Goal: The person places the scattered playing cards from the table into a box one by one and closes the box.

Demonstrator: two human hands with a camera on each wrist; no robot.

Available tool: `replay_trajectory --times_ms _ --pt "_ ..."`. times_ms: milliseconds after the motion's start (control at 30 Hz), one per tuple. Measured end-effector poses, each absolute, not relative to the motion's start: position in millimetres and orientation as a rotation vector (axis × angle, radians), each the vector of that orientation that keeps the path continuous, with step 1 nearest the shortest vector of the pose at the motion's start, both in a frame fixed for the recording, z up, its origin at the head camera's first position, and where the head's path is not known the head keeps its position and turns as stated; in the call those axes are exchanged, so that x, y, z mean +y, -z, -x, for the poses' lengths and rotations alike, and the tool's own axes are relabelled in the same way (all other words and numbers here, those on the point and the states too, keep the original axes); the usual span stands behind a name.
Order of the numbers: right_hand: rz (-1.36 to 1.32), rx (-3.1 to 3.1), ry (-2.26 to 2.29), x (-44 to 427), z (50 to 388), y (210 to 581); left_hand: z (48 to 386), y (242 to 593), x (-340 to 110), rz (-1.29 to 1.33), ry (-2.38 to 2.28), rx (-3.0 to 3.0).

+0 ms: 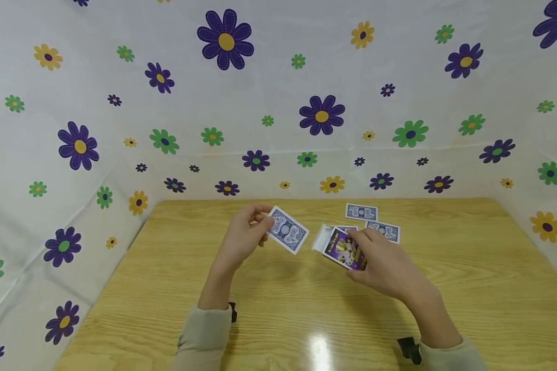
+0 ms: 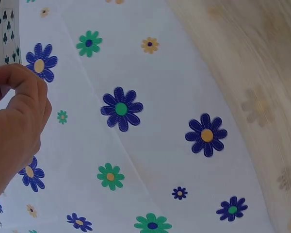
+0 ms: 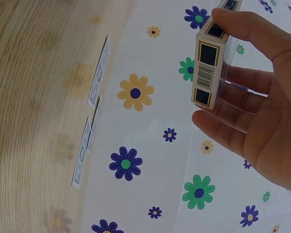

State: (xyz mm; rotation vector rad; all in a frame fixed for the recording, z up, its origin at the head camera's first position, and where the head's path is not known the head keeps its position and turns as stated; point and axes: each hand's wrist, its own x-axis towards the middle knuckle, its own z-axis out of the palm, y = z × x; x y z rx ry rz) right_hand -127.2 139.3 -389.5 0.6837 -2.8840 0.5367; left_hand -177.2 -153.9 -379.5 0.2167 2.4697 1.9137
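My left hand [image 1: 246, 234] pinches a playing card [image 1: 289, 232] between thumb and fingers, its blue patterned back showing in the head view. In the left wrist view, the card's face [image 2: 8, 36] bears club symbols beside the curled fingers of that hand [image 2: 19, 109]. My right hand [image 1: 387, 263] grips a purple card box [image 1: 345, 250], tilted above the table, with its white end flap raised toward the left. From the right wrist, the box's end with a barcode [image 3: 207, 73] is visible between thumb and fingers. Whether cards are inside the box is hidden.
Beyond the box, playing cards lie back up on the wooden table [image 1: 167, 288]: one farther back [image 1: 361, 212], another partly behind my right hand [image 1: 387, 230], and a third mostly hidden by the box [image 1: 350, 228]. A flowered cloth [image 1: 278, 77] hangs behind and at both sides.
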Motion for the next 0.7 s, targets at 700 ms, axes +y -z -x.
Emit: replay_trajectory --times_ms 700 --pt "-0.706 -2.866 -0.519 135 124 389 157 368 -137 -0.351 -1.945 2.233"
